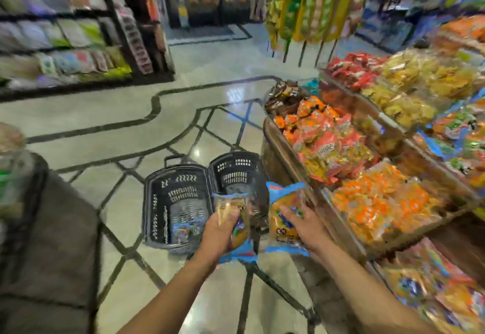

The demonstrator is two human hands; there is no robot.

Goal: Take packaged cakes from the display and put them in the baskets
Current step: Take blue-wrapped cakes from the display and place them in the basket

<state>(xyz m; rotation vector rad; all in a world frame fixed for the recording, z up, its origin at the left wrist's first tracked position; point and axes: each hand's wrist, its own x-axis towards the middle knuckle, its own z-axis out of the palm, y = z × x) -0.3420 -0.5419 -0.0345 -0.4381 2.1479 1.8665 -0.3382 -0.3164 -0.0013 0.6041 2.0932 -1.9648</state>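
Two packs are in the air over the baskets. Your left hand (220,231) is curled round the small pack (228,209), a clear wrapper with a pale cake inside. You grip it by its lower end, roughly above where the left basket (168,202) meets the right basket (236,170). Your right hand (305,224) lies on the big pack (282,228), which is blue-edged with an orange face, and your fingers are spread across its front. Your thumb is hidden, so I cannot tell whether you are clamping the pack or only steadying it. It hangs just beside the display (273,136), over the near end of the right basket.

Expect both packs to be light and soft. The film looks glossy, so it will likely be slick and crinkly, and the cake inside should dent under any real squeeze. Take hold at the sealed ends or along a side seam, where there is only wrapper to pinch. For the big pack, support it flat from below rather than pressing into the middle. It looks floppy enough to fold if you carry it by one corner.

The left basket has something colourful lying at its bottom, too blurred to name. The right basket looks bare as far as it shows. Lower each pack in rather than dropping it, since the baskets sit well below your hands.
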